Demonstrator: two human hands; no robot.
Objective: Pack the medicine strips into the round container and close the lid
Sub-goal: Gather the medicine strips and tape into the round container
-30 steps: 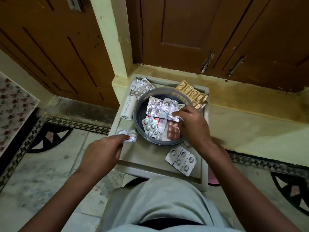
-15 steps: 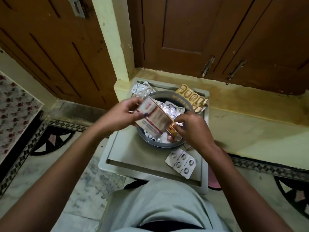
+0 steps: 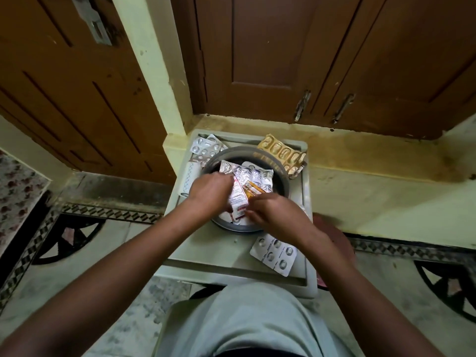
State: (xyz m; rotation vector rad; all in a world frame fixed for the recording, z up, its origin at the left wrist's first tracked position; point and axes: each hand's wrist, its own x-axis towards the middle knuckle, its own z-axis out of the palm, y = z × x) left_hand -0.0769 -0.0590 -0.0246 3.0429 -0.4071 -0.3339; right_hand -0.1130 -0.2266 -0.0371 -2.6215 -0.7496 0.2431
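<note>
Medicine strips are what both of your hands are working on, down inside the round container (image 3: 244,189). Your left hand (image 3: 210,193) is curling over the left side of the pile, fingers bent and pressing against a white strip with red print (image 3: 238,199); whether it is pinching that strip or only pushing it down is not clear. Your right hand (image 3: 277,215) is reaching in from the near right, fingertips closing toward the same white strip and an orange strip (image 3: 251,189) just beside it, though the grip itself is hidden.

Crinkled silver foil strips (image 3: 247,173) are lying across the far half of the container, partly standing above the rest. These should be handling light and springy: thin foil that bends readily and tends to pop back up, with sharp edges and slick faces. Taking each by a flat edge between thumb and fingertips, then pressing with a flat palm, is probably serving you best.

Outside the container, still on the grey tray (image 3: 206,256), a white blister strip (image 3: 274,255) is waiting near your right wrist, a gold strip (image 3: 282,153) is leaning at the far right rim, and silver strips (image 3: 206,146) are sitting at the far left. No lid is identifiable.
</note>
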